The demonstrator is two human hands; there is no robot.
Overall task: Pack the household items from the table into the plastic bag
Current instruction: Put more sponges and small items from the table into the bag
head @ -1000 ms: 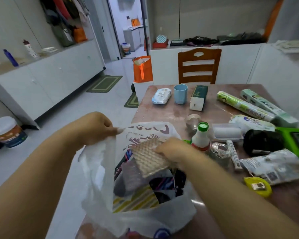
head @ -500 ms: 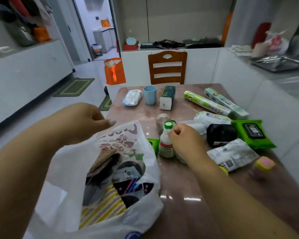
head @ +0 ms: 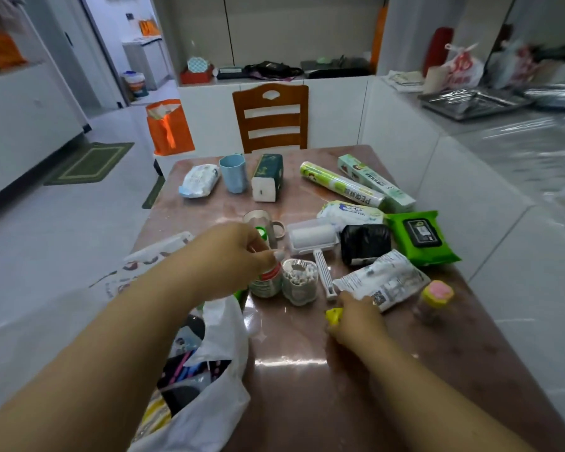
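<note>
A white plastic bag [head: 209, 415] with several items inside lies open at the table's near left edge. My left hand [head: 238, 256] is curled around the neck of a green-capped bottle [head: 266, 283] that stands just past the bag. My right hand [head: 354, 319] grips a small yellow tape measure [head: 332, 316] on the table [head: 307, 386], next to a silver-white packet [head: 385, 278]. A jar of cotton swabs [head: 300, 282] stands between my hands. A lint roller [head: 312, 238], a black roll [head: 366, 243] and a green wipes pack [head: 419, 236] lie beyond.
Farther back lie a wipes pack [head: 199, 181], a blue cup [head: 234, 172], a tissue box [head: 268, 177], a cling film roll [head: 340, 184] and a long box [head: 375, 182]. A pink-lidded jar [head: 436, 293] stands at the right. A wooden chair [head: 271, 119] faces the table's far edge.
My left hand has left the bag's rim and moved right onto the bottle. My right hand has moved from the bottle down to the yellow tape measure. The bag has slumped.
</note>
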